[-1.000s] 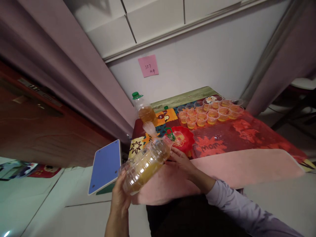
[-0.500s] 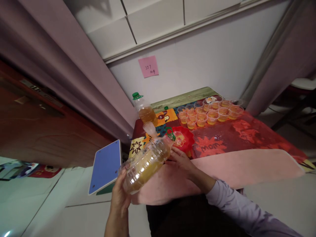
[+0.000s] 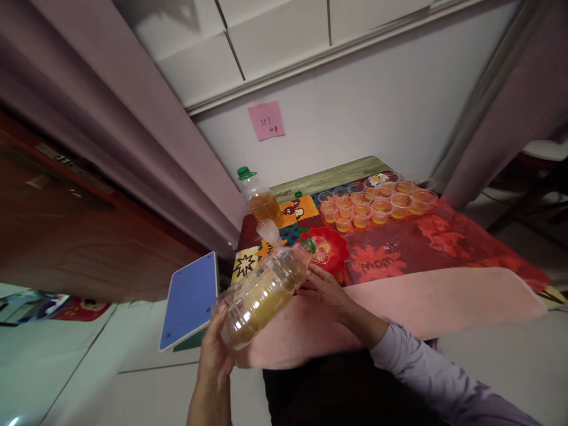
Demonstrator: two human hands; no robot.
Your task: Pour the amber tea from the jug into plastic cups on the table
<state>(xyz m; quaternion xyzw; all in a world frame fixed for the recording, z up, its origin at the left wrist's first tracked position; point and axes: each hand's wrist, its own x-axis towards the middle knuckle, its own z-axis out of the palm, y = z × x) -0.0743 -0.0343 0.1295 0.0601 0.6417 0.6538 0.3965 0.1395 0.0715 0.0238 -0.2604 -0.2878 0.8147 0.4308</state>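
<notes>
A clear plastic bottle (image 3: 266,296) with yellowish liquid lies tilted across the front of the table, its neck up and to the right. My left hand (image 3: 217,343) is closed around the bottle's base end. Near the neck, the fingers of my right hand (image 3: 326,290) grip the bottle from below and the side. A green ring handle (image 3: 306,239) shows at the neck, over a red scalloped plate (image 3: 339,248). Just behind the bottle are stacked clear cups (image 3: 268,232), partly hidden by it.
Several clear cups of amber liquid (image 3: 381,207) stand in rows at the table's back right. A larger bottle with a green cap (image 3: 264,204) stands at the back left. A small green cap (image 3: 299,194) lies beside it. A blue board (image 3: 189,302) is left of the table.
</notes>
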